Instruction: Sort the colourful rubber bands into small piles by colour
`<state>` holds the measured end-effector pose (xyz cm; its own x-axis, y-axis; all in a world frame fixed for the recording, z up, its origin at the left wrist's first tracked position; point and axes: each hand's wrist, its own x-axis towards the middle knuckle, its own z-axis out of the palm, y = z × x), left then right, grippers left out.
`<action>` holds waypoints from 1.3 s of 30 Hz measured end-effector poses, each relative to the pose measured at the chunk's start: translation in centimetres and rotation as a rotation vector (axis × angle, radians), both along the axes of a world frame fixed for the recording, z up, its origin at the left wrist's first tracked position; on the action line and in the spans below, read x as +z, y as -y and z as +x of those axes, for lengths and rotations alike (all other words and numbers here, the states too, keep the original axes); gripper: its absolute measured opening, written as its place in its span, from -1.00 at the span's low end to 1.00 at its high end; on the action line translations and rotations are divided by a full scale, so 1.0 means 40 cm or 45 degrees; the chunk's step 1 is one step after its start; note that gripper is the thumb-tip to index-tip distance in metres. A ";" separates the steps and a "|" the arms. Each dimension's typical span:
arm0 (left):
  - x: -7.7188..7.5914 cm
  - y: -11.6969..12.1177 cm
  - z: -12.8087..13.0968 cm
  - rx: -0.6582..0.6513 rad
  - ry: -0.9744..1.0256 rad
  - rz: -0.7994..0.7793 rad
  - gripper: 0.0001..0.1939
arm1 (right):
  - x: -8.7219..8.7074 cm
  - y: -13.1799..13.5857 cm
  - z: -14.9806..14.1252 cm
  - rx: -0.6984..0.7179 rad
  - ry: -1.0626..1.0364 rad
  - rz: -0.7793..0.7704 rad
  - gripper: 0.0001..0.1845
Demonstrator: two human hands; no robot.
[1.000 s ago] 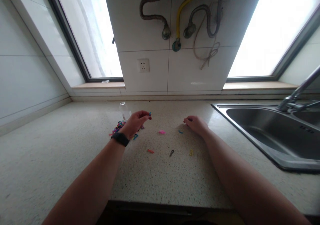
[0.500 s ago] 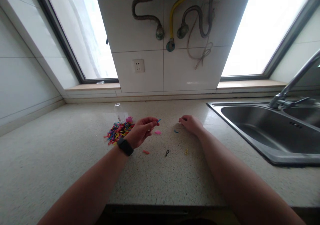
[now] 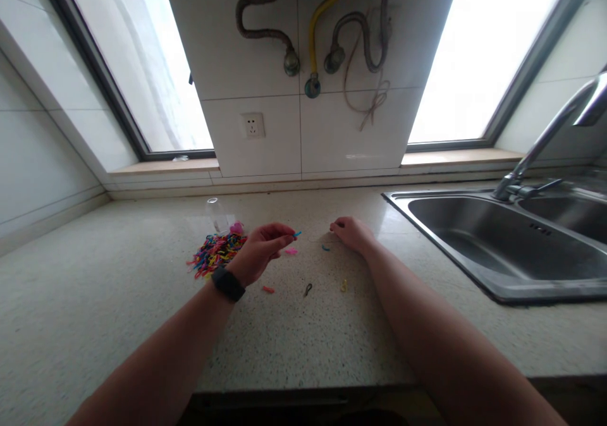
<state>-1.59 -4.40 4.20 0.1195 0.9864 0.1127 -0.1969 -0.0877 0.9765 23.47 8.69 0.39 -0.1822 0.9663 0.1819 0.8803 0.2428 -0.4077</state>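
My left hand (image 3: 260, 252), with a dark watch on the wrist, pinches a small blue rubber band (image 3: 298, 234) between thumb and fingertips, above the counter. Just below those fingers lies a pink rubber band (image 3: 291, 251). My right hand (image 3: 351, 232) rests on the counter with curled fingers; whatever may be in them is hidden. Near it lies another blue band (image 3: 325, 248). Closer to me, spaced apart, are an orange-red band (image 3: 268, 289), a black band (image 3: 308, 289) and a yellow band (image 3: 344, 285). A multicoloured pile of rubber bands (image 3: 215, 253) sits left of my left hand.
A clear plastic cup (image 3: 215, 214) stands behind the pile. The steel sink (image 3: 446, 268) with its faucet (image 3: 531, 154) is set into the speckled counter (image 3: 284, 344) at right. A tiled wall with a socket (image 3: 253, 125) and hoses rises behind.
The camera has turned slightly right, so the scene sits further left. My left hand has come down a little with the blue band. My right hand stays in place.
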 end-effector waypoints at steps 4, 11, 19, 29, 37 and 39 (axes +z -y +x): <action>0.009 -0.001 0.040 -0.012 -0.324 0.200 -0.80 | -0.001 0.000 -0.004 -0.001 0.005 0.009 -0.64; 0.024 -0.052 0.109 -0.152 -1.045 0.548 -0.79 | -0.002 0.001 -0.008 -0.042 0.012 -0.016 -0.63; -0.004 -0.158 0.164 -0.179 -1.635 0.795 -0.82 | -0.001 0.001 -0.008 -0.030 0.031 -0.010 -0.63; -0.019 -0.168 0.159 -0.231 -1.831 0.960 -0.83 | 0.006 0.007 -0.010 -0.036 0.046 -0.026 -0.62; 0.020 -0.107 0.052 -0.104 -1.596 0.905 -0.82 | 0.006 0.006 -0.009 -0.034 0.043 -0.038 -0.64; 0.030 -0.088 0.002 -0.023 -1.574 0.824 -0.80 | 0.006 0.005 -0.008 -0.022 0.042 -0.048 -0.63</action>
